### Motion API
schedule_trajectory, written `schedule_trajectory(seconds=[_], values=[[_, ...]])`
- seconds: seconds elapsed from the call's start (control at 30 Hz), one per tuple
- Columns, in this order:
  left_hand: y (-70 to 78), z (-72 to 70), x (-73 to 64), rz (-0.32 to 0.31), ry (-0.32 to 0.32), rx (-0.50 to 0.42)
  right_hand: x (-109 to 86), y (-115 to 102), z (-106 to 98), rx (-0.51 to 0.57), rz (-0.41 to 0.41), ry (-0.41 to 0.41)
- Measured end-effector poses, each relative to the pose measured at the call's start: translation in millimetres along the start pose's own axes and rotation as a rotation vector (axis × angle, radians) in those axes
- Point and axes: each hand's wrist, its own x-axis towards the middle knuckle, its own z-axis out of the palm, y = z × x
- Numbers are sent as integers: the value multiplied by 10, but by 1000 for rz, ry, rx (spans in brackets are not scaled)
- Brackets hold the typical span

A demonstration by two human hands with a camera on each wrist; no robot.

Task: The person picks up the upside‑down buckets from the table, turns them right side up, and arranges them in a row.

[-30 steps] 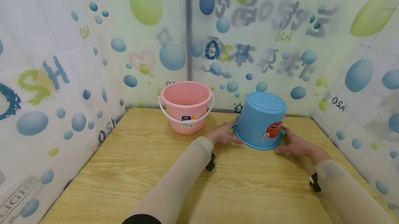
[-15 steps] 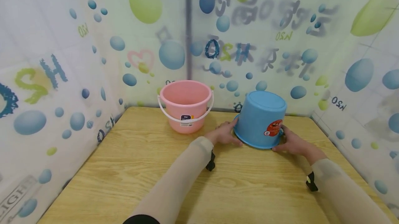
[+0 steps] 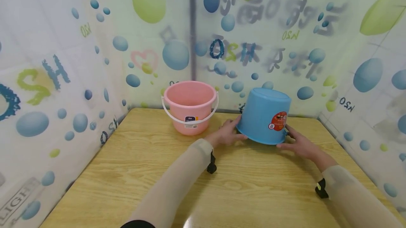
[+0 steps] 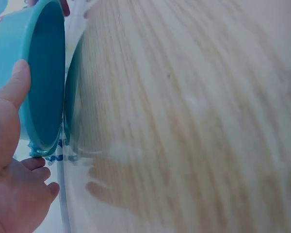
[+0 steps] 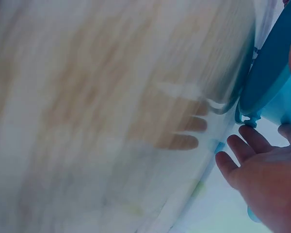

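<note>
A pink bucket (image 3: 180, 111) with a white handle (image 3: 190, 122) stands upright on the wood-grain table (image 3: 139, 161), before pale curtains (image 3: 180, 2) printed with blue and green bubbles.

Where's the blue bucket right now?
Head view, right of centre: the blue bucket is upside down and tilted at the table's far side, right of the pink bucket, held between the left hand and right hand.
</note>
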Motion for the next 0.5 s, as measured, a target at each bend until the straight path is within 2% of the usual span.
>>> schedule_trajectory(seconds=[0.23,0.5], values=[[39,-62,-119,34,43,-136,-41,-62,-5,130,0,41],[58,-144,-183,64,133,-207,-74,-194,43,281,-8,65]])
